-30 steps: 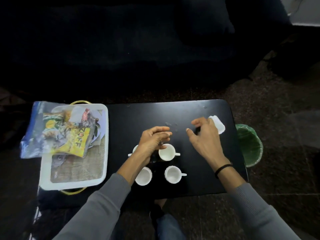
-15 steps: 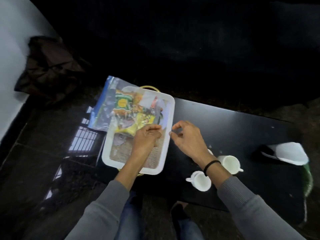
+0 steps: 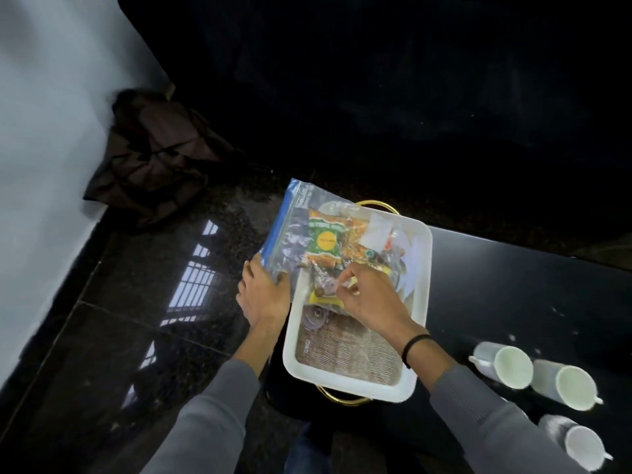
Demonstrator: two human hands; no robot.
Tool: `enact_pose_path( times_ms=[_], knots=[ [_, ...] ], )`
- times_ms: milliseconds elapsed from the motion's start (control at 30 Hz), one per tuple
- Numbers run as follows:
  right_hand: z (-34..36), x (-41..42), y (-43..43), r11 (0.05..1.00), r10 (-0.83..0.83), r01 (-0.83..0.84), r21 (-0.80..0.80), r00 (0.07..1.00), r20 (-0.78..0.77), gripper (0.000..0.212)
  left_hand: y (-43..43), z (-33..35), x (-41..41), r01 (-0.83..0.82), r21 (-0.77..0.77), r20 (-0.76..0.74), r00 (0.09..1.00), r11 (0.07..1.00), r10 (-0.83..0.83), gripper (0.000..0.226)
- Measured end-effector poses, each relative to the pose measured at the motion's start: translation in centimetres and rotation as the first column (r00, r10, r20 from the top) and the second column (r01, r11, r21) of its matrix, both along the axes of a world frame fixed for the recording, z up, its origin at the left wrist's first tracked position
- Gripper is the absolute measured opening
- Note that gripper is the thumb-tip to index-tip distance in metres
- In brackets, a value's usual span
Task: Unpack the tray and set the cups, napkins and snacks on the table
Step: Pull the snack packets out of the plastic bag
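Left grip has just closed round the near-left edge of the clear blue-zippered plastic snack bag, right grip pinching its film, the bag lying across the far-left rim of the white rectangular tray, so snacks look next.

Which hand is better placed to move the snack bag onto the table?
Probably the right hand: it pinches the bag over the tray, nearest the table. The left hand grips the far overhanging edge.
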State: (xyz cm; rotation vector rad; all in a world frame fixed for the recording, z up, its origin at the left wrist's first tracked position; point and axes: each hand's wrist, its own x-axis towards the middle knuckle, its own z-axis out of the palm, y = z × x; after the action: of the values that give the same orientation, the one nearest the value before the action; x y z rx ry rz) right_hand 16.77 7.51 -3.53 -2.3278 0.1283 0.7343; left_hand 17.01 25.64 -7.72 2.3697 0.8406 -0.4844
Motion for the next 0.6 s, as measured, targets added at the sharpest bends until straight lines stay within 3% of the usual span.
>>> enact_pose_path(
  times_ms=[133,233,333,433,600],
  knots=[
    [-0.7,-0.4,0.1,1.000,-0.013,0.013,-0.010,1.000,0.000,0.008,1.8,-2.0,1.3,-0.146,-0.097,-0.096,0.986,0.984,0.137,0.077],
    [-0.8,-0.7,0.0,0.999,-0.037,0.037,-0.016,0.999,0.003,0.004,2.8,-2.8,1.7,-0.192,-0.130,-0.103,0.978,0.973,0.180,0.058],
    [-0.6,-1.0,-0.3,0.998,-0.068,0.068,-0.005,0.998,0.011,0.004,3.4,-2.4,1.4,-0.115,-0.169,0.040,0.992,0.979,0.123,0.035],
    [0.4,-1.5,-0.4,0.996,-0.091,0.090,0.021,0.996,0.018,0.009,2.8,-0.8,0.3,-0.012,-0.296,0.203,0.976,0.955,0.075,0.038],
    [2.9,-2.2,-0.6,0.987,-0.107,0.102,0.128,0.994,0.027,0.014,0.0,2.9,-2.4,0.119,-0.314,0.321,0.947,0.942,-0.012,0.043]
  ],
)
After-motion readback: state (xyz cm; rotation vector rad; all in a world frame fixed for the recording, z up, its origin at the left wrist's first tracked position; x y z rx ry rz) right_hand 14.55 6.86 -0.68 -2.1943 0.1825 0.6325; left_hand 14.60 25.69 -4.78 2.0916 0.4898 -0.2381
